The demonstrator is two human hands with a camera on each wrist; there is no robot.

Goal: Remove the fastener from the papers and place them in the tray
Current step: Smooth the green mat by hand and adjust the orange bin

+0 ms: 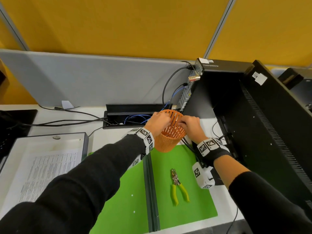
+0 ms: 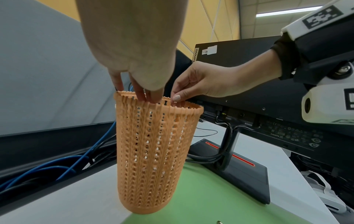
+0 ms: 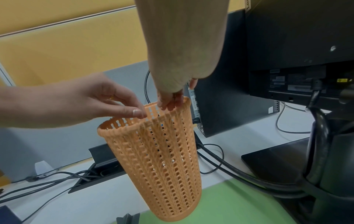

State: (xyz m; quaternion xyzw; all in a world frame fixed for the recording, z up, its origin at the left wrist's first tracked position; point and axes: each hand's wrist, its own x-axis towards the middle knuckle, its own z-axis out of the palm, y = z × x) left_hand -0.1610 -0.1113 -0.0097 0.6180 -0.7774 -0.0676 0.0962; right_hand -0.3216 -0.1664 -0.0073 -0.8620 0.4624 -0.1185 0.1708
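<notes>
An orange mesh cup stands at the far edge of an open green folder. My left hand is at the cup's left rim, thumb and fingertips pinched together on it. Whether anything small sits between them I cannot tell. My right hand pinches the right rim with thumb and fingers. Printed papers lie flat in a shallow tray at the left. No fastener shows clearly in any view.
Yellow-handled punch pliers lie on the folder's right half. A black monitor back and its stand crowd the right side. Behind the cup are a small computer and an open cable box with trailing cables.
</notes>
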